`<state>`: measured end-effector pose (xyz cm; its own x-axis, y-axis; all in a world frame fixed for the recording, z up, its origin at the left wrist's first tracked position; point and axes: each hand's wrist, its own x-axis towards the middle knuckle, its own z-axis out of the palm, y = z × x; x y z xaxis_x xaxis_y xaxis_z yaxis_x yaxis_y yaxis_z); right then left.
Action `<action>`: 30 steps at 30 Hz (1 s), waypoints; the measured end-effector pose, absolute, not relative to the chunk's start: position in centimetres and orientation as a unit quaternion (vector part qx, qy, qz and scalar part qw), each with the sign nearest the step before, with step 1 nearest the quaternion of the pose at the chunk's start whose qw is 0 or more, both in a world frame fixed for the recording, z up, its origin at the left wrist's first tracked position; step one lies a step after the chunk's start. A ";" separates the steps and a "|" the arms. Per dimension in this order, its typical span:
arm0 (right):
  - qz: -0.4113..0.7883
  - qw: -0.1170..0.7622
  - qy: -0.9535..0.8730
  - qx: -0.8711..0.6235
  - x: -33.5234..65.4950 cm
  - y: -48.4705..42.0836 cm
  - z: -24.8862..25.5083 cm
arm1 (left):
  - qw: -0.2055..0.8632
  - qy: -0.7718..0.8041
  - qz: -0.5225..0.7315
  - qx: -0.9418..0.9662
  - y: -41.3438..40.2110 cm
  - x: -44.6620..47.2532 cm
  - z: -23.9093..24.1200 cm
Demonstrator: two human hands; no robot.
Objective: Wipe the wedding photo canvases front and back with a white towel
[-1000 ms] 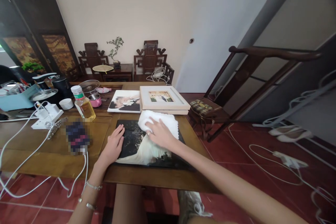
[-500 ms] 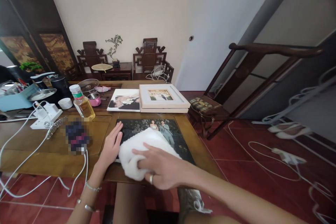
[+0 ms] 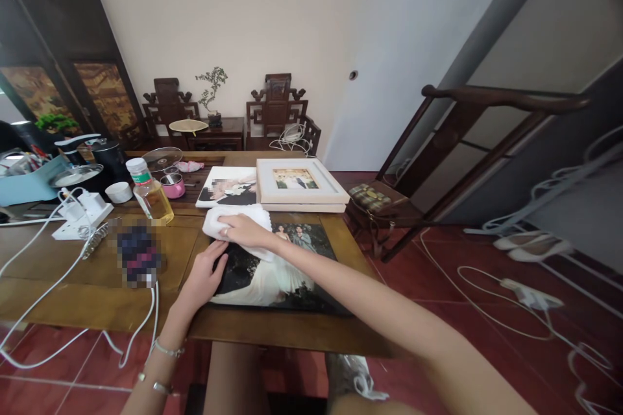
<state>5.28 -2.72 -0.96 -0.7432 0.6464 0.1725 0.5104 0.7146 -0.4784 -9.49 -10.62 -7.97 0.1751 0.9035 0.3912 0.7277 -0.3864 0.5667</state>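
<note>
A dark photo print (image 3: 287,279) of a couple lies flat on the wooden table (image 3: 97,298) in front of me. My right hand (image 3: 243,230) presses a white cloth (image 3: 214,220) onto the print's far left corner, fingers closed over the cloth. My left hand (image 3: 202,275) rests flat on the print's left edge with its fingers spread, holding nothing.
Behind the print lie a white-framed photo (image 3: 299,181) and an unframed print (image 3: 226,187). To the left stand an oil bottle (image 3: 148,191), a pink cup (image 3: 172,185), a power strip (image 3: 80,214) with white cables and a blurred object (image 3: 137,253). A dark wooden chair (image 3: 438,162) stands to the right.
My right hand swept the cloth from the print's far side down to its near edge, then up to the far left corner. My left hand stayed on the left edge.
</note>
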 end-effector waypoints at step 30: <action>0.389 0.098 -0.790 -0.464 24.2 -12.5 -1.6 | 0.119 0.534 0.337 0.766 -10.4 -9.6 -8.0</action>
<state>24.16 -12.52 -1.62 -0.5496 0.8096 -0.2059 0.6568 0.2665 -0.7054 -9.56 -10.40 -8.03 0.2023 0.8982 0.3903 0.7380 -0.4018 0.5421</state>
